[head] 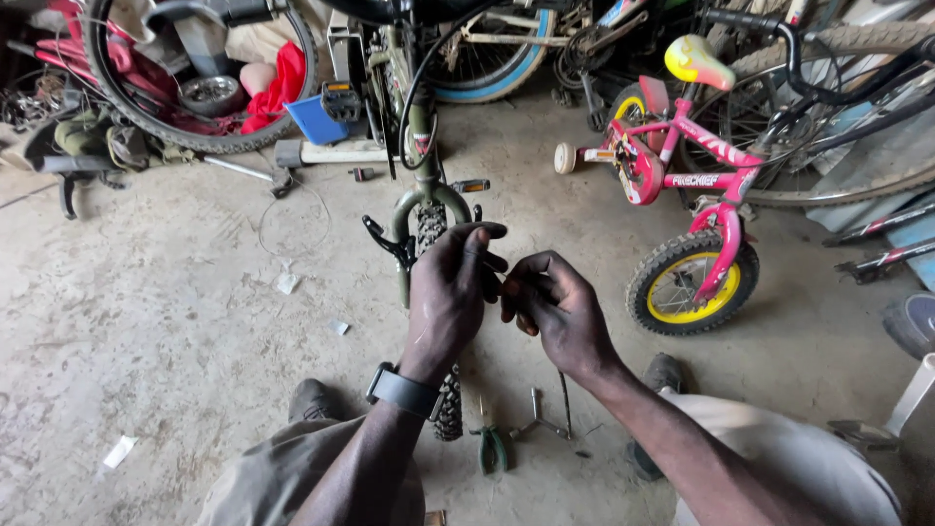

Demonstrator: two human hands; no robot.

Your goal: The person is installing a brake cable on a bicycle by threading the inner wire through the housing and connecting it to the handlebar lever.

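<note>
both hands meet right over the knobby front tyre (449,409) of the olive green bike (425,146), which stands upright on the concrete floor (175,321) straight ahead between the person's knees. left hand (450,292) has its fingers curled together at the tips, right hand (553,307) is bunched up too and touching it, so they seem pinched on something tiny, can't tell what. left wrist has a black watch (403,392). just below on the floor: green-handled pliers (494,448) and a three-way wrench (538,417). off to the right is a pink kids bike (691,185) with a yellow rim, training wheel and a white label strip on the frame. further back left there's a blue open tub (314,121), can't see what's inside, next to a red cloth (278,88) and a big tyre (185,127). white paper scraps (119,451) lie on the floor
</note>
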